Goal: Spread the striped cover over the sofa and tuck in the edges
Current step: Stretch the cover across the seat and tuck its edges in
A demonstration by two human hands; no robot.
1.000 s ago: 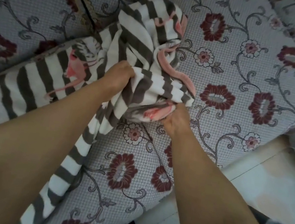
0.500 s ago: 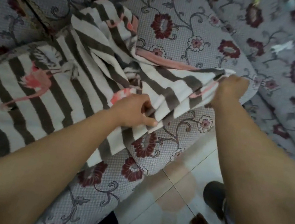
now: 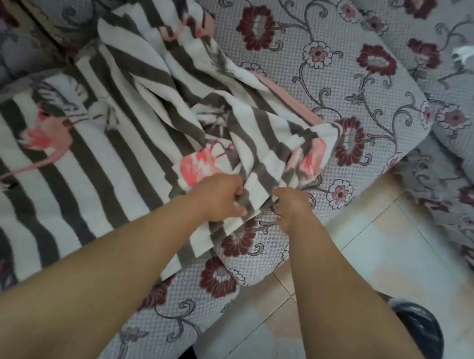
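Back comes the right hand (image 3: 290, 208) beside the left hand (image 3: 220, 198), both sets of fingers clenched on the bunched striped cover (image 3: 130, 136); it drapes from nine o'clock across the sofa (image 3: 379, 87), fingertips buried in folds.

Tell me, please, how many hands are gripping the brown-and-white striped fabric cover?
2. The left hand and the right hand grip the brown-and-white striped fabric cover side by side, near the front edge of the grey floral sofa cushion.
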